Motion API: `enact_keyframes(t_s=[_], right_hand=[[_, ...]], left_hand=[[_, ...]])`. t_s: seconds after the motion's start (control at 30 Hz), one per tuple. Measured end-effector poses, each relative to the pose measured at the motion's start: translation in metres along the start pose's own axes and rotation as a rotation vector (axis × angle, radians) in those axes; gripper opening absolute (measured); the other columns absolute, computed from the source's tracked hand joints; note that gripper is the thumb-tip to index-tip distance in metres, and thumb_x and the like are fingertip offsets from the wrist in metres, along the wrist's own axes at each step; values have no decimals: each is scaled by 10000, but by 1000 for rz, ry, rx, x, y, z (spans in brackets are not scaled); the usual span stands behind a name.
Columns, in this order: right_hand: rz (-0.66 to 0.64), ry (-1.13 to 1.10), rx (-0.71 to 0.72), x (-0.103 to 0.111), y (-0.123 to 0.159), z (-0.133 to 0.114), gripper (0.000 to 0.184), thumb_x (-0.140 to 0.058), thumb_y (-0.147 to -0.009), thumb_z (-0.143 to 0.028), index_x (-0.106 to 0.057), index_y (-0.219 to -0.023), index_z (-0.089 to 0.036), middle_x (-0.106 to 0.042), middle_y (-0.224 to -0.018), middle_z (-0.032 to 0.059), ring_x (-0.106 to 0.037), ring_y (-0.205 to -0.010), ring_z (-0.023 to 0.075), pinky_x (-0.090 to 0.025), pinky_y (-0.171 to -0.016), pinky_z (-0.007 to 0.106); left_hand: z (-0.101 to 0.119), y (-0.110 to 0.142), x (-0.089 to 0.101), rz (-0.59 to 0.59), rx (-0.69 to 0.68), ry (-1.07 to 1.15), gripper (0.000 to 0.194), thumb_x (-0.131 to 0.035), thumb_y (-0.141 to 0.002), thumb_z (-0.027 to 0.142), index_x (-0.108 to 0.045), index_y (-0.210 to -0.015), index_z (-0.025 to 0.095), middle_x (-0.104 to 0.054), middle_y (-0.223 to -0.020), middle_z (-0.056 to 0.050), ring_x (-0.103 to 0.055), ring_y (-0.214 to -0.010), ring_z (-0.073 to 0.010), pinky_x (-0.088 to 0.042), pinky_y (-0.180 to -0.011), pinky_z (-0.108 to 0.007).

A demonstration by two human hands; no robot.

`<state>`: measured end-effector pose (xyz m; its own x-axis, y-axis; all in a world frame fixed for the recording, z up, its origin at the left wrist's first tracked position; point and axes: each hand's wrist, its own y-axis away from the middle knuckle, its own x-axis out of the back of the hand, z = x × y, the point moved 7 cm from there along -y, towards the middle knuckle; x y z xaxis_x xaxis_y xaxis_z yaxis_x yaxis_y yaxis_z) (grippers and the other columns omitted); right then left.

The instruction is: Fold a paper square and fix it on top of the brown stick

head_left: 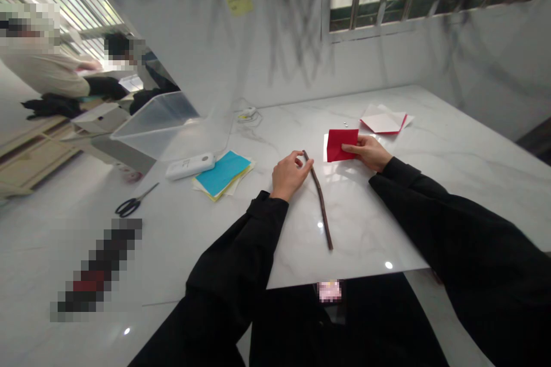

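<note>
Between the thumb and fingers of my left hand [291, 176] is the upper end of a thin, dark brown stick [321, 198], slightly bent like a twig. Its lower end points toward the near table edge. My right hand [371, 152] is closed on a piece of red paper [338, 144], thumb on the front face. A white edge shows along the paper's left side. The two hands are apart, with the red paper to the right of the stick's top. A few tiny shiny bits [345, 124] lie just behind the red paper.
Red and white paper sheets [385, 119] lie at the back right. On the left are blue and yellow paper sheets [224, 173], a white device [190, 166], scissors [136, 200] and a clear plastic bin [157, 126]. Two people sit beyond the partition.
</note>
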<state>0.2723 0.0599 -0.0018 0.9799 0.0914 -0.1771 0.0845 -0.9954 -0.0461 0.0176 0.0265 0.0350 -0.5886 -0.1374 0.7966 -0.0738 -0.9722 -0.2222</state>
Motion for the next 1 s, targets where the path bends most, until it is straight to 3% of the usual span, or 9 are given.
enact_keyframes(t_s=[0.1,0.2,0.27,0.37,0.43,0.53,0.77,1.0], right_hand=[[-54,40,-9,5,0,2,496,-973,-603,-442,-800,-992,-188,-801,-1079,93,-763,-959,267,-603,-1001,465],[-93,85,23,0,2,-2,487,-959,-615,-449,-802,-998,-193,-807,-1043,85,-767,-945,269,-611,-976,471],[-116,125,54,-6,3,-6,487,-952,-616,-457,-802,-997,-194,-809,-1016,81,-768,-940,279,-620,-943,481],[-138,225,146,-16,6,-17,447,-932,-646,-467,-805,-983,-203,-807,-990,70,-764,-923,275,-626,-900,470],[-145,325,243,-23,11,-28,382,-899,-700,-481,-803,-946,-205,-800,-945,63,-754,-894,260,-619,-885,458],[-159,456,382,-33,19,-41,322,-848,-776,-503,-787,-895,-210,-780,-886,60,-729,-842,233,-606,-869,441],[-163,665,571,-44,31,-61,210,-810,-845,-465,-793,-880,-258,-768,-887,48,-675,-888,233,-545,-856,420],[-154,689,643,-49,40,-78,161,-783,-884,-433,-788,-898,-273,-754,-874,37,-662,-879,230,-526,-852,416]], left_hand=[[13,-11,-9,-37,-74,-119,455,-718,-851,442,-686,-1254,233,-758,-1027,-92,-694,-999,-295,-487,-873,-377],[8,-21,-9,-70,-34,-63,437,-718,-803,266,-701,-1238,226,-762,-997,-87,-698,-982,-296,-481,-885,-386],[-2,-26,-5,-87,31,113,426,-724,-770,222,-719,-1196,217,-768,-969,-71,-706,-895,-258,-485,-863,-371],[-14,-27,-4,-203,116,536,406,-731,-784,302,-713,-1163,158,-768,-957,-94,-683,-759,-193,-495,-751,-323],[-14,-25,-3,-281,135,765,436,-755,-784,368,-712,-1147,131,-767,-990,-111,-660,-723,-156,-497,-728,-300],[-8,-21,0,-362,134,934,490,-812,-761,405,-724,-1151,122,-764,-1061,-121,-642,-736,-123,-507,-769,-290],[11,-7,1,-653,88,984,470,-854,-772,395,-755,-1166,159,-757,-1079,-105,-675,-819,-138,-515,-813,-289],[12,-2,-1,-752,85,996,438,-833,-813,385,-749,-1181,163,-754,-1022,-88,-674,-786,-124,-529,-792,-276]])
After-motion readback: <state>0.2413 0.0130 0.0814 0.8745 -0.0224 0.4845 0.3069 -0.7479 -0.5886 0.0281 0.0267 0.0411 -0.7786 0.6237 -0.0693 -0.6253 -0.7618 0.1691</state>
